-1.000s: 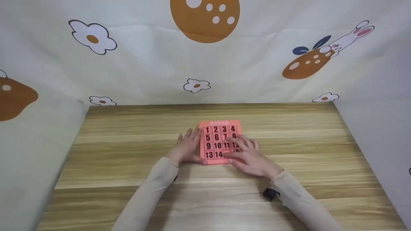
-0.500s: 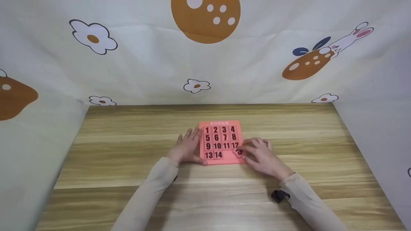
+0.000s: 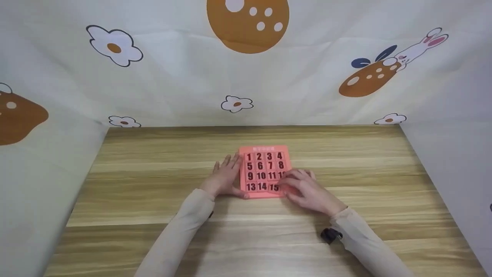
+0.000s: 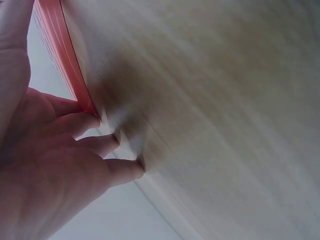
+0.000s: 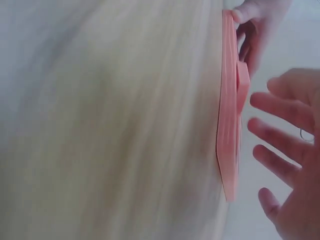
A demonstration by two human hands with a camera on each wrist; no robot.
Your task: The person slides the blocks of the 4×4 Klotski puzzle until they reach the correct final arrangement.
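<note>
A coral-pink number puzzle board (image 3: 265,149) lies flat on the table, with numbered tiles in rows. My left hand (image 3: 226,180) rests along its left edge, fingers nearly straight and thumb at the lower left corner; in the left wrist view the fingers (image 4: 127,172) reach past the board's corner (image 4: 82,95). The tile marked 15 (image 3: 274,187) sits right of 14 in the bottom row. In the right wrist view a tile (image 5: 243,87) stands up above the board's surface. Beside it hovers my right hand (image 3: 309,192), its spread fingers (image 5: 280,135) apart from the tile and covering the board's lower right.
The wood-grain table (image 3: 153,154) extends around the board on all sides. A pale cloth (image 3: 173,77) printed with flowers, orange shapes and a rabbit hangs behind it and at both sides. A black device (image 3: 330,235) is on the right wrist.
The 15 tile was at the right end of the bottom row, then tilted in the right fingers, and is now beside 14. My right hand moved right, then back left. My left hand stayed.
</note>
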